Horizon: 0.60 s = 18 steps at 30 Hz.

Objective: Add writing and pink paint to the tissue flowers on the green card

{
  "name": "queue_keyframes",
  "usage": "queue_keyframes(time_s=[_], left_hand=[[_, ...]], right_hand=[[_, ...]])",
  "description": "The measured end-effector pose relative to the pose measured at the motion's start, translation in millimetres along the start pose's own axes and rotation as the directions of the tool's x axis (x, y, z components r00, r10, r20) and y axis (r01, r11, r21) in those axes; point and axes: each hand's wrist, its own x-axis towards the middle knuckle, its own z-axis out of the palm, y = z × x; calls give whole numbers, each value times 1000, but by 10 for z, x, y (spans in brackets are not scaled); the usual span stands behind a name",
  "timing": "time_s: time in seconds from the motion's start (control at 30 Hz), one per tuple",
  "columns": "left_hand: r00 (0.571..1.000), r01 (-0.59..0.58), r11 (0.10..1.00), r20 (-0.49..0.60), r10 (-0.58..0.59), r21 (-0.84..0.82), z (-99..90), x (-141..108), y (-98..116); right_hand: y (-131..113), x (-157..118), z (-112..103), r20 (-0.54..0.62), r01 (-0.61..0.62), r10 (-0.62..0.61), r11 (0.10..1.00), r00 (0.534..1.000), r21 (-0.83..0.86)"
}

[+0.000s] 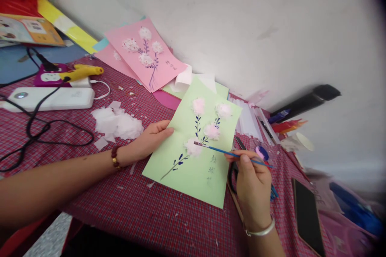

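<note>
While left hand [158, 138] steadies green paper [193, 176], brush [223, 151] touches flower [194, 147].

Green sheet [177, 172], pinkish blooms [198, 106]; cloth [135, 213] red-blue plaid, prob.

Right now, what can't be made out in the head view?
All head view:
- Writing on the green sheet: too small, blurred.
- Left hand: some fingertips behind that sheet.
- Lower pink sheet: mostly covered by upper pink sheet.
- Phone: cut off by bottom edge.
- Booklet: cut off by left edge.
</note>
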Motion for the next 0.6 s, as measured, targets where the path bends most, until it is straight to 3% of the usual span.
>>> queue_keyframes(time_s=[0.27,0.47,0.6], left_hand=[[1000,4,1000,-7,-4,-12,3,-10,31],[1000,21,999,-16,-22,-37,23,-15,55],[999,23,999,-39,-25,-35,39,-21,72]], right_hand=[[-89,30,8,-36,-117,127,971,991,207],[-46,-1,-4,30,-68,66,995,997,77],[-139,-11,-52,-47,-41,47,991,998,127]])
